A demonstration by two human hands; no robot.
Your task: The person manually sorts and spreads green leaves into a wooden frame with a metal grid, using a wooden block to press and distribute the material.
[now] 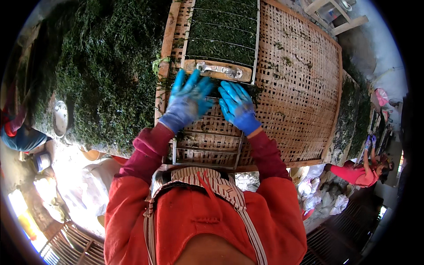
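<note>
Both of my hands wear blue-coated gloves with paler cuffs. My left hand (186, 100) is open, its fingers spread and a little blurred, over the near part of a long metal frame (206, 150) with thin crossbars. Beside it my right hand (236, 105) is open too, fingers stretched forward over some dark green shreds. Just beyond my fingertips a wooden block with a metal handle (219, 70) lies across the frame. Past the block, flat shredded greens (223, 28) fill the frame's far sections. Under the frame is a woven slatted tray (298, 88) with a wooden rim.
A large heap of dark greens (110, 66) covers the left side, with a pale oval dish (60, 118) at its edge. A wooden stool (342, 17) stands at the far right. Other people appear at the left edge and right (360, 173). White bags (311, 194) lie below.
</note>
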